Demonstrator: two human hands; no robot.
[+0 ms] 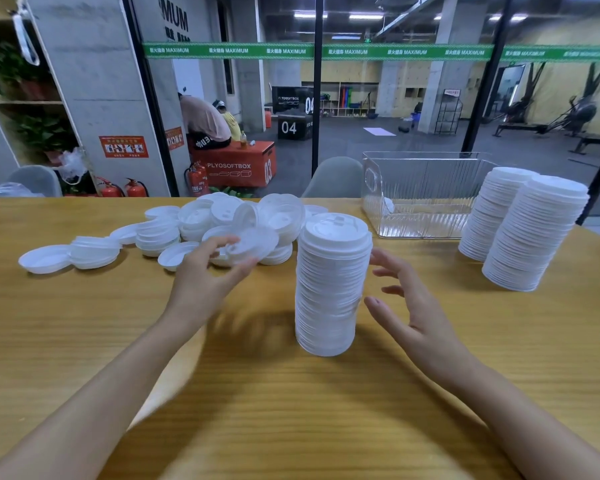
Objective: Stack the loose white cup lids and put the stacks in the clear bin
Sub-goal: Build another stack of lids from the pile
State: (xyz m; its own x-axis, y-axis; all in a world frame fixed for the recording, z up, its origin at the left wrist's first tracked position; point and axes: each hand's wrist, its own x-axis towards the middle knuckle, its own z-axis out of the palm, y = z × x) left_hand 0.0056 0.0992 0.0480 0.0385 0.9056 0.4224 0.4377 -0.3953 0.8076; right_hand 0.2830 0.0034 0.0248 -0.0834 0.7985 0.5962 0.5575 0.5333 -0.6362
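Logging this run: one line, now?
left hand: grips white plastic lid; right hand: open beside tall white lid stack; clear plastic bin: no stacks

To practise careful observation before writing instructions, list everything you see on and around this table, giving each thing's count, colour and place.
Tall stack of white plastic cup lids: one, white, table centre, upright.
Finished lid stacks: two, white, side by side on the table's right.
Loose white lids: many, white, heaped far left of centre, some nested.
Clear ribbed plastic bin: one, transparent, far edge, right of centre.
Wooden table: one, yellow-brown, under everything.
Grey chair: one, behind the table.
Red fire extinguishers: three, on the floor beyond.
Left hand: holds a single white lid by the heap.
Right hand: open, beside the central stack.
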